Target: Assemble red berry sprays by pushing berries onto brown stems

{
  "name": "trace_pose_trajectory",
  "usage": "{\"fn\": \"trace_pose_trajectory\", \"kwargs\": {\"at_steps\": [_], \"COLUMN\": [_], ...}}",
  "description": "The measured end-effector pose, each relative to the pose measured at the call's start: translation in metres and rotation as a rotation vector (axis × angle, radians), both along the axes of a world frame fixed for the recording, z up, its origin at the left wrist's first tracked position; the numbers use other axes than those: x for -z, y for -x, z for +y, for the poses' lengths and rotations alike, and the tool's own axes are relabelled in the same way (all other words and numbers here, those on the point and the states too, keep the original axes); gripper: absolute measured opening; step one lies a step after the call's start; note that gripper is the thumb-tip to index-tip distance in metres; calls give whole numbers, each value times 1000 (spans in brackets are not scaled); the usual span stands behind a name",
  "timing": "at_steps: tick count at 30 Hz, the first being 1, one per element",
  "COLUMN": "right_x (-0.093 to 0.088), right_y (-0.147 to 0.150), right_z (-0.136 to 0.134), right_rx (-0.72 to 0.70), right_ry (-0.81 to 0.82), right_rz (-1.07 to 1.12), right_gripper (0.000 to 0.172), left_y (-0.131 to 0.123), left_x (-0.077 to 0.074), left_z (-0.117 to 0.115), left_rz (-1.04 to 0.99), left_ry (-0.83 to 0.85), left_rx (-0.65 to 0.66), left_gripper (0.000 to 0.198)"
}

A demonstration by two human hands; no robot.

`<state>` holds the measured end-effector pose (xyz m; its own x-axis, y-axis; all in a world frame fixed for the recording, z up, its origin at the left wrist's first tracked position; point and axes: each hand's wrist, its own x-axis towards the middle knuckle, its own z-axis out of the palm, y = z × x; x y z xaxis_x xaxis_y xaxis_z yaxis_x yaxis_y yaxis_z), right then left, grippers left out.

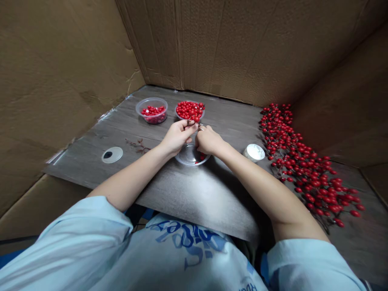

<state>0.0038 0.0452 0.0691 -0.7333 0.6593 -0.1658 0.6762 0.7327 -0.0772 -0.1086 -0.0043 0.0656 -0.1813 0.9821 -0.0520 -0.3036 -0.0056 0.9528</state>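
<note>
My left hand (178, 136) is closed, pinching the brown stem of an artificial berry sprig (197, 119) whose red berries stick out above the fingers. Beside it, my right hand (208, 140) is closed at the same sprig, with thumb and fingertips bunched together. What exactly the right fingertips grip is too small to make out. Beneath both hands stands a clear plastic bowl (191, 161) with a few red berries in it. Just behind the sprig is another tub (176, 115) heaped with red berries, partly covered by the sprig.
At the back left stands a clear tub (151, 101) of red berries. A bare brown twig (138, 144) and a round white lid (112, 154) with a dark spot lie left. On the right are a small white-filled cup (254, 152) and a long pile of berry sprigs (298, 157). Cardboard walls (212, 48) enclose the table.
</note>
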Motion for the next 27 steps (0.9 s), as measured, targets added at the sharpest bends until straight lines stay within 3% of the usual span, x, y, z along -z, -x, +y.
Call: {"fn": "trace_pose_trajectory", "kwargs": {"at_steps": [7, 11, 16, 23, 27], "right_x": [1, -3, -10, 1, 11], "right_y": [-2, -13, -38, -69, -74], "right_z": [-1, 11, 19, -1, -14], "right_rx": [16, 7, 124, 328, 375], "right_ry": [-20, 1, 57, 126, 155], "right_rz": [70, 329, 657, 1013, 1161], "right_gripper": [18, 13, 9, 14, 18], "left_y": [0, 0, 0, -3, -5], "left_x": [-8, -9, -6, -2, -1], "left_z": [-2, 0, 1, 0, -3], "left_rz": [-197, -207, -194, -153, -98], "left_ry": [-93, -104, -108, -93, -81], "left_rx": [-48, -87, -81, -52, -1], "left_gripper": [21, 19, 23, 26, 29]}}
